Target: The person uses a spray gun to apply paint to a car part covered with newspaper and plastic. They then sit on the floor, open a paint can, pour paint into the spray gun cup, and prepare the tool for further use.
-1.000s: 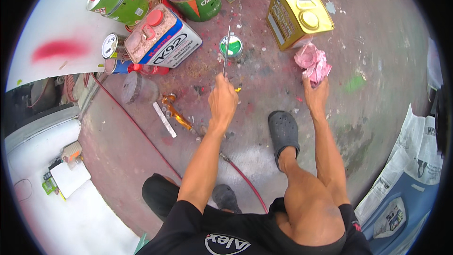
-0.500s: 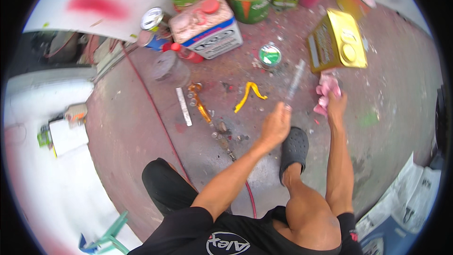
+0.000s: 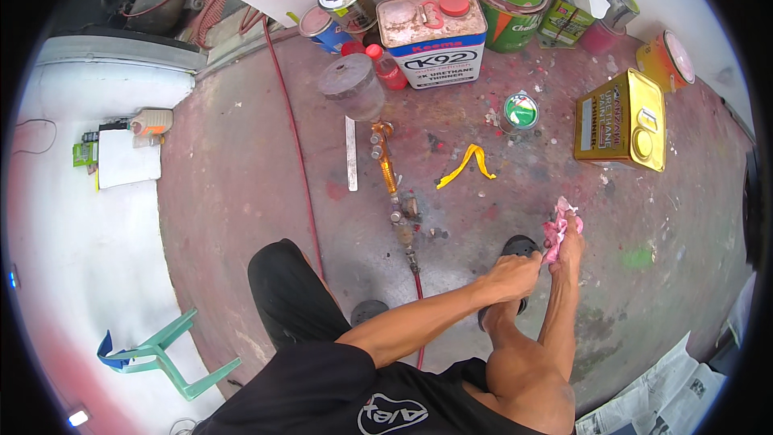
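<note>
My left hand point(image 3: 515, 274) is closed beside the cloth, in front of a dark clog. The narrow pale stick it held a moment earlier is now almost wholly hidden by my fingers and the cloth. My right hand point(image 3: 572, 243) grips a crumpled pink cloth point(image 3: 559, 229), pressed up close to my left fingers. Farther off on the floor lie a twisted yellow strip point(image 3: 467, 165) and a small open can with a green inside or top point(image 3: 520, 111). A gold rectangular tin point(image 3: 624, 121) stands beyond my right hand.
A gold spray gun point(image 3: 388, 173) with a cloudy cup point(image 3: 354, 87) lies joined to a red hose point(image 3: 290, 121). Beside it is a flat metal strip point(image 3: 351, 153). Paint cans and a white thinner tin point(image 3: 439, 52) line the back. A green plastic chair point(image 3: 173, 354) is at left, newspaper point(image 3: 644, 391) at right.
My left hand has moved right and nearer, bringing the stick to the cloth. My right hand has come slightly nearer with the cloth. The head view has shifted, moving the floor objects rightward.
</note>
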`<action>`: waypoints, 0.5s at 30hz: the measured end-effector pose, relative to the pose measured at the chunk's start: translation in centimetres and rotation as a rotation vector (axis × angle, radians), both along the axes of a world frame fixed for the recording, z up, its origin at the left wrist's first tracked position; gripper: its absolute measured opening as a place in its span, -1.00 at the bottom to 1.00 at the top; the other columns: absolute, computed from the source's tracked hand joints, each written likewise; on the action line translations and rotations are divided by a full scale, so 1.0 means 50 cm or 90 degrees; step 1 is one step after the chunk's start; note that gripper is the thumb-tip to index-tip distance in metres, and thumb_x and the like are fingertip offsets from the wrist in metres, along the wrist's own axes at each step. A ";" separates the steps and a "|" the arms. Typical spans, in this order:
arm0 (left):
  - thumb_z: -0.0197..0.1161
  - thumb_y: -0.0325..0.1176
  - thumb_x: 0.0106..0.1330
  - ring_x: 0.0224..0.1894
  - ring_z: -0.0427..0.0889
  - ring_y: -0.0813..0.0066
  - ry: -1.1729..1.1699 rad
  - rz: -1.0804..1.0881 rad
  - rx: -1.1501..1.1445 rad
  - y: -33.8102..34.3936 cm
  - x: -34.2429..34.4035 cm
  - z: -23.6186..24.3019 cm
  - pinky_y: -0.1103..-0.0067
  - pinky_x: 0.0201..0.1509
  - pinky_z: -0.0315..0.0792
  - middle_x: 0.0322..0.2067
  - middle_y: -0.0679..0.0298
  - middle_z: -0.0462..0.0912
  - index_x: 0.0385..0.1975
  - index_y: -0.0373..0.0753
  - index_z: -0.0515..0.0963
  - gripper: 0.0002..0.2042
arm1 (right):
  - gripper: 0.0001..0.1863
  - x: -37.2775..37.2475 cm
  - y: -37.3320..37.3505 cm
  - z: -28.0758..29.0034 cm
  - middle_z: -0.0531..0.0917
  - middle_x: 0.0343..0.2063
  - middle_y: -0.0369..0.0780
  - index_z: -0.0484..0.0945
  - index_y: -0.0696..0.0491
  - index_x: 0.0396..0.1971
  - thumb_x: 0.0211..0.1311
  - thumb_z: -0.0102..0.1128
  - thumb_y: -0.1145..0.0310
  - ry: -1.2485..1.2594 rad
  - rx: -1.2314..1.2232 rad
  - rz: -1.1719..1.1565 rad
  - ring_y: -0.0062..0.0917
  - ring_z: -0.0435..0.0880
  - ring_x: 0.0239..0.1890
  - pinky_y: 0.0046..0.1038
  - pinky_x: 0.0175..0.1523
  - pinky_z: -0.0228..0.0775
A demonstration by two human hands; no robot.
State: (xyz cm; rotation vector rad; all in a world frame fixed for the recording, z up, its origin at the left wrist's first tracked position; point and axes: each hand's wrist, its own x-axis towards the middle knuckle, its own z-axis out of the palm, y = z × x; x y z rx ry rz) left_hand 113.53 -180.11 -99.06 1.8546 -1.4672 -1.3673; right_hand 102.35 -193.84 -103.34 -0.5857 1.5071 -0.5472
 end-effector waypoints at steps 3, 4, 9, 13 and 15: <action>0.08 -0.24 0.71 -0.21 0.81 -0.37 0.042 -0.003 0.000 0.030 0.048 0.024 -0.10 -0.09 0.60 -0.33 -0.27 0.80 0.00 -0.41 0.50 -0.72 | -0.63 -0.011 -0.021 -0.062 0.76 -0.38 -0.30 0.64 -0.01 0.12 0.71 0.25 -0.01 -0.019 -0.134 0.013 -0.60 0.71 -0.51 -0.54 -0.51 0.42; 0.07 -0.21 0.73 -0.20 0.80 -0.37 0.067 -0.003 0.035 0.049 0.066 0.042 -0.09 -0.09 0.58 -0.32 -0.26 0.79 0.04 -0.38 0.51 -0.70 | -0.66 -0.031 -0.043 -0.069 0.71 -0.44 -0.35 0.65 -0.02 0.09 0.70 0.28 0.00 -0.014 -0.208 -0.009 -0.67 0.68 -0.53 -0.56 -0.56 0.34; 0.04 -0.04 0.80 -0.27 0.76 -0.04 0.215 0.243 -0.022 0.184 0.084 0.035 0.08 -0.19 0.53 -0.32 -0.01 0.74 0.21 -0.22 0.56 -0.63 | -0.41 -0.176 -0.211 -0.101 0.82 -0.03 -0.03 0.67 0.20 0.28 0.69 0.29 -0.07 0.854 -0.688 0.142 -0.32 0.84 0.02 -0.26 0.11 0.69; -0.02 0.03 0.84 -0.31 0.48 0.66 0.395 0.434 0.036 0.176 0.160 0.020 0.55 -0.25 0.41 -0.35 0.43 0.53 0.15 -0.25 0.62 -0.56 | -0.30 -0.013 -0.078 0.042 0.77 0.22 0.02 0.59 0.31 0.40 0.72 0.24 -0.08 0.510 -0.580 0.269 -0.20 0.77 0.22 -0.21 0.40 0.54; 0.00 0.02 0.84 -0.37 0.46 0.68 0.401 0.390 0.020 0.141 0.180 0.021 0.61 -0.31 0.37 -0.36 0.41 0.55 0.11 -0.27 0.61 -0.56 | -0.37 0.049 0.001 0.092 0.78 0.23 -0.05 0.61 0.27 0.39 0.75 0.21 -0.02 0.117 -0.323 0.340 -0.31 0.78 0.16 -0.25 0.33 0.58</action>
